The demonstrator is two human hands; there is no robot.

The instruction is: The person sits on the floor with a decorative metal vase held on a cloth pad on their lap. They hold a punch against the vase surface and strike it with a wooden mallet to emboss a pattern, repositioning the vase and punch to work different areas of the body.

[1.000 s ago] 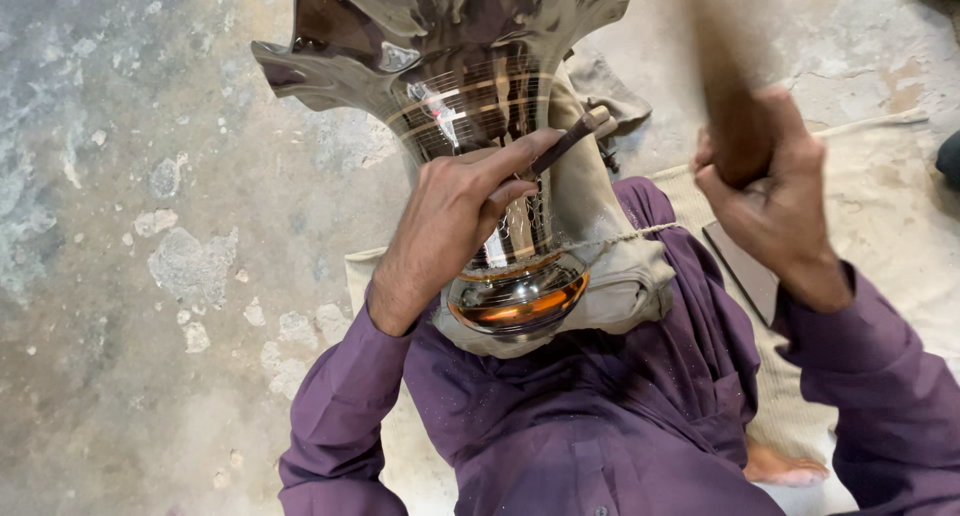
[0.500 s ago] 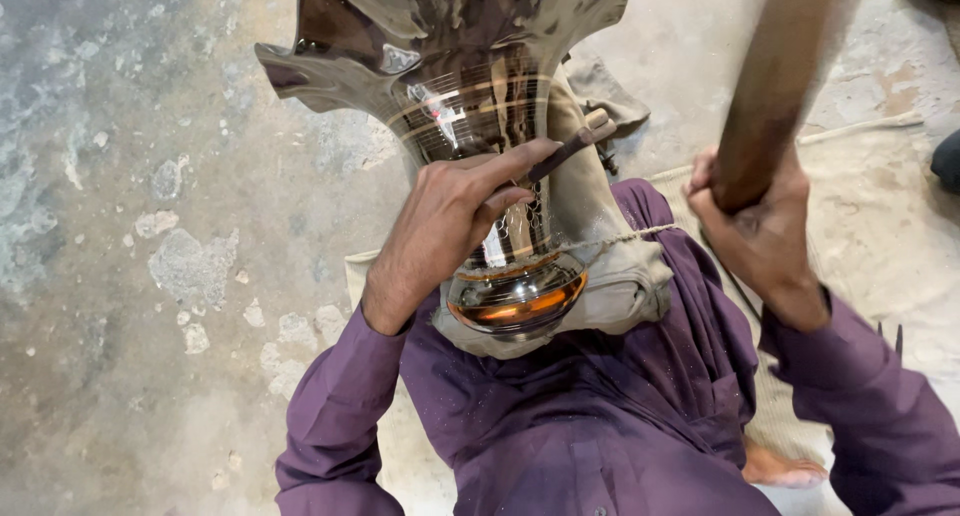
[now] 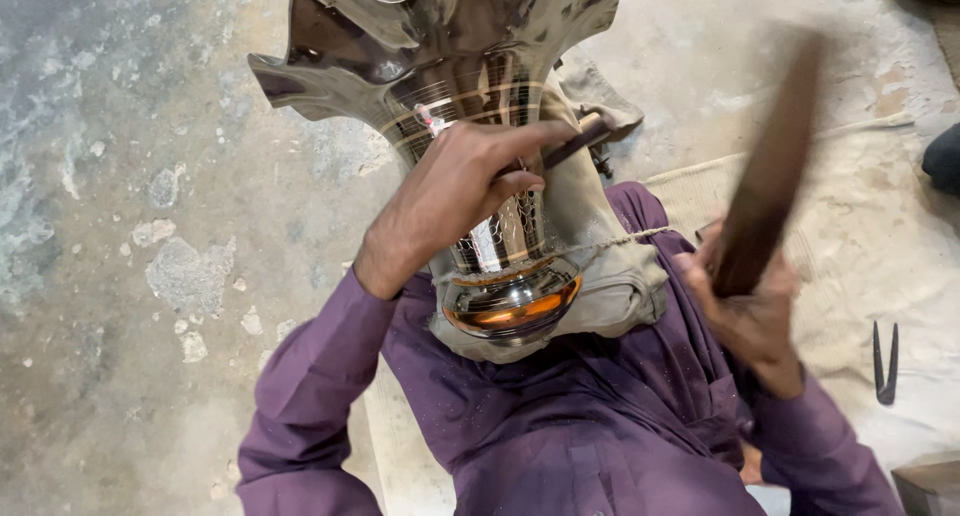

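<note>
**Chasing tool on vase neck, mallet raised to its right**

Resting across the person's lap, the polished metal vase lies with its long axis running away from the body: rounded base nearest the chest, wavy flared rim farthest out, over the concrete floor. A tan cloth pad cradles its right flank, with a thin cord crossing pad and lower body.

Left hand sits on the neck of the vase, grip pinched around a slim dark chisel. The chisel's long axis slants up and to the right; its working tip is hidden under the fingers, seemingly on the engraved band, while the butt end sticks out free on the right side.

Right hand is well apart from the vase, out to the right and lower, grip clenched around the handle of a dark wooden mallet. The mallet stands nearly upright, head high and motion-blurred. Key relation: chisel butt lies up and to the left of the mallet hand, so the left hand is the one at the vase, the right is the farther.

Purple sleeves frame both sides. A pale mat covers the floor on the right, with small dark metal pincers lying on it, apart from everything.
</note>
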